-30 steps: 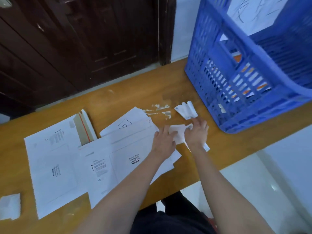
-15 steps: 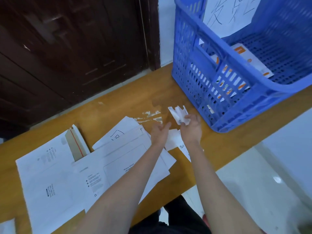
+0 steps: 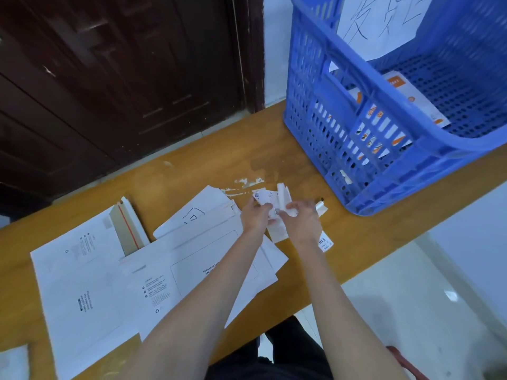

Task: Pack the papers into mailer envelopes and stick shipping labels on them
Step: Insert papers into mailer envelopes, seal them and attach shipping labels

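Two white mailer envelopes lie flat on the wooden table: one point(image 3: 79, 286) at the left with its brown flap open, another point(image 3: 192, 267) overlapping it toward the middle. A sheet of paper point(image 3: 197, 212) with black marks pokes out behind the second. Above the table, my left hand point(image 3: 255, 215) and my right hand point(image 3: 301, 218) both pinch a small stack of white shipping labels point(image 3: 270, 200) with curled backing. More label strips point(image 3: 325, 242) lie under my right wrist.
A large blue plastic crate point(image 3: 329, 111) stands at the table's right end, holding orange-printed packets and a handwritten sheet. A marker point(image 3: 319, 204) lies by my right hand. Dark wooden door behind the table point(image 3: 365, 237). Another white paper point(image 3: 13, 363) sits at the lower left corner.
Both hands have lifted from the table and picked up the curled labels lying just beyond them; the view has shifted right and closer to the crate.
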`<action>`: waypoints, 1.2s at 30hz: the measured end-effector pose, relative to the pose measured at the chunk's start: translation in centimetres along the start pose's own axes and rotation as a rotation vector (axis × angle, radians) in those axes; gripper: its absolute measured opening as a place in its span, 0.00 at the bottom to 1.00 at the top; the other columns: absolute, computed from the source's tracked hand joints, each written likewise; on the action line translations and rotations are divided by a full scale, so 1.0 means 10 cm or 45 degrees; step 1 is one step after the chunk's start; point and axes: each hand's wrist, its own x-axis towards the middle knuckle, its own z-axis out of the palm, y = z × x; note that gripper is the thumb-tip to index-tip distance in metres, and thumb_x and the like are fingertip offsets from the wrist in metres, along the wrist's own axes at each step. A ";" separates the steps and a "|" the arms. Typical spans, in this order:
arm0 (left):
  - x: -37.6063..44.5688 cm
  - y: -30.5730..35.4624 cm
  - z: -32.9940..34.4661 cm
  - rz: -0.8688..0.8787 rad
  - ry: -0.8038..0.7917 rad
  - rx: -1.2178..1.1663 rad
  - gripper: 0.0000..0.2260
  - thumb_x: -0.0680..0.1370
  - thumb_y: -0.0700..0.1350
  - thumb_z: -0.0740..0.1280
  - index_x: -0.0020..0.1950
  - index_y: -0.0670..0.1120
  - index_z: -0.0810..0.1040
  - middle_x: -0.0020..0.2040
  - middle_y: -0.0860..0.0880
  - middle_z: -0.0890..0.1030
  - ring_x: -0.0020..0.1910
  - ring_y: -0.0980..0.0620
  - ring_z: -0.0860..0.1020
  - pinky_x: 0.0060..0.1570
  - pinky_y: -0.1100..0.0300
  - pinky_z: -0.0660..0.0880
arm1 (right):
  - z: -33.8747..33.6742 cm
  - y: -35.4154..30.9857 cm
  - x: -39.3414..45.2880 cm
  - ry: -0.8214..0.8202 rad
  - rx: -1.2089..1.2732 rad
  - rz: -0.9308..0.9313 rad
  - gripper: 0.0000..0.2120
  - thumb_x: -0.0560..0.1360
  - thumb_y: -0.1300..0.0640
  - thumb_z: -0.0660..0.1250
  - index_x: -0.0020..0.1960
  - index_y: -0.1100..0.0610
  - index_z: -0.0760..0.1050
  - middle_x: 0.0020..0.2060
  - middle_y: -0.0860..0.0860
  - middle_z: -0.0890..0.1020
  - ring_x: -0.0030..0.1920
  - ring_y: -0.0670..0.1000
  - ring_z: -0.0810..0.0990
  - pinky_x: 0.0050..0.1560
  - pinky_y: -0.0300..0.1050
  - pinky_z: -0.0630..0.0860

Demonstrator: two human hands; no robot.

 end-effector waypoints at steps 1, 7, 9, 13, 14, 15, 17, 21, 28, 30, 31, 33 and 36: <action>0.01 -0.01 -0.02 0.001 0.012 -0.001 0.11 0.76 0.35 0.64 0.53 0.50 0.70 0.45 0.45 0.77 0.44 0.45 0.78 0.44 0.53 0.81 | 0.03 0.00 -0.01 0.020 0.003 -0.001 0.09 0.74 0.56 0.70 0.52 0.56 0.79 0.58 0.51 0.75 0.51 0.52 0.78 0.43 0.42 0.72; 0.07 -0.08 -0.21 -0.049 0.156 -0.093 0.15 0.77 0.36 0.63 0.63 0.47 0.72 0.53 0.48 0.77 0.48 0.47 0.78 0.48 0.53 0.80 | 0.03 -0.06 -0.04 0.265 0.664 0.373 0.08 0.75 0.62 0.65 0.54 0.62 0.76 0.54 0.55 0.77 0.48 0.51 0.75 0.44 0.41 0.67; 0.07 -0.09 -0.28 -0.072 0.196 -0.126 0.20 0.77 0.36 0.63 0.69 0.47 0.69 0.56 0.48 0.76 0.49 0.47 0.77 0.47 0.54 0.80 | 0.01 -0.04 -0.03 0.288 0.661 0.426 0.09 0.77 0.62 0.64 0.56 0.61 0.75 0.52 0.56 0.79 0.47 0.52 0.77 0.42 0.43 0.68; 0.08 -0.12 -0.39 -0.095 0.239 -0.112 0.15 0.77 0.36 0.63 0.63 0.43 0.68 0.59 0.42 0.77 0.48 0.46 0.78 0.44 0.55 0.80 | 0.05 -0.01 -0.03 0.138 0.481 0.398 0.17 0.76 0.59 0.66 0.63 0.61 0.73 0.59 0.57 0.74 0.55 0.58 0.76 0.46 0.46 0.70; 0.08 -0.13 -0.42 -0.094 0.248 -0.103 0.13 0.77 0.36 0.63 0.61 0.43 0.67 0.59 0.42 0.77 0.47 0.46 0.79 0.45 0.54 0.80 | 0.05 -0.03 -0.04 0.146 0.438 0.366 0.19 0.75 0.57 0.67 0.64 0.61 0.72 0.60 0.57 0.72 0.56 0.59 0.76 0.48 0.46 0.71; 0.08 -0.14 -0.44 -0.088 0.251 -0.098 0.12 0.77 0.36 0.64 0.59 0.44 0.67 0.58 0.42 0.77 0.47 0.46 0.79 0.46 0.53 0.81 | 0.06 -0.06 -0.05 0.150 0.438 0.316 0.20 0.75 0.54 0.68 0.64 0.60 0.73 0.61 0.56 0.71 0.56 0.57 0.76 0.50 0.46 0.70; 0.08 -0.14 -0.48 -0.074 0.234 -0.110 0.12 0.76 0.37 0.66 0.57 0.43 0.69 0.55 0.41 0.77 0.46 0.46 0.79 0.46 0.54 0.81 | 0.07 -0.17 -0.09 0.049 0.508 0.165 0.22 0.73 0.48 0.69 0.64 0.56 0.72 0.59 0.50 0.71 0.56 0.50 0.75 0.51 0.45 0.70; 0.01 -0.18 -0.59 0.019 0.113 -0.234 0.07 0.76 0.36 0.67 0.54 0.42 0.76 0.46 0.43 0.78 0.42 0.47 0.78 0.39 0.60 0.81 | 0.20 -0.38 -0.15 -0.256 0.372 -0.048 0.28 0.69 0.50 0.74 0.64 0.53 0.67 0.55 0.47 0.76 0.53 0.48 0.77 0.52 0.47 0.75; -0.11 -0.20 -1.04 -0.033 0.180 -0.597 0.03 0.75 0.35 0.69 0.47 0.41 0.78 0.41 0.46 0.79 0.33 0.48 0.77 0.40 0.59 0.82 | 0.41 -0.59 -0.14 -0.164 0.269 0.029 0.19 0.74 0.67 0.63 0.64 0.60 0.70 0.55 0.57 0.77 0.56 0.58 0.76 0.47 0.43 0.70; -0.13 -0.23 -1.21 -0.028 0.230 -0.642 0.03 0.75 0.35 0.70 0.43 0.42 0.80 0.42 0.46 0.80 0.34 0.47 0.78 0.42 0.58 0.82 | 0.51 -0.66 -0.22 -0.076 -0.068 -0.213 0.26 0.68 0.70 0.67 0.65 0.58 0.70 0.60 0.58 0.72 0.60 0.60 0.71 0.54 0.47 0.69; -0.15 -0.26 -1.28 -0.022 0.258 -0.652 0.03 0.75 0.36 0.70 0.43 0.43 0.80 0.43 0.45 0.81 0.35 0.46 0.79 0.43 0.58 0.82 | 0.58 -0.72 -0.29 -0.018 -0.233 -0.390 0.30 0.64 0.71 0.70 0.64 0.56 0.71 0.60 0.58 0.71 0.60 0.60 0.70 0.57 0.49 0.69; -0.17 -0.30 -1.42 -0.007 0.305 -0.690 0.02 0.75 0.37 0.70 0.43 0.43 0.82 0.46 0.45 0.82 0.38 0.45 0.80 0.44 0.59 0.82 | 0.74 -0.81 -0.42 0.056 -0.449 -0.741 0.31 0.56 0.72 0.72 0.58 0.56 0.75 0.55 0.57 0.74 0.55 0.60 0.72 0.53 0.50 0.67; -0.21 -0.36 -1.61 -0.036 0.368 -0.816 0.02 0.75 0.37 0.70 0.44 0.42 0.82 0.46 0.45 0.82 0.39 0.45 0.80 0.42 0.60 0.81 | 0.91 -0.97 -0.61 -0.072 -0.515 -0.933 0.29 0.58 0.72 0.72 0.57 0.56 0.73 0.52 0.54 0.75 0.54 0.58 0.73 0.51 0.47 0.64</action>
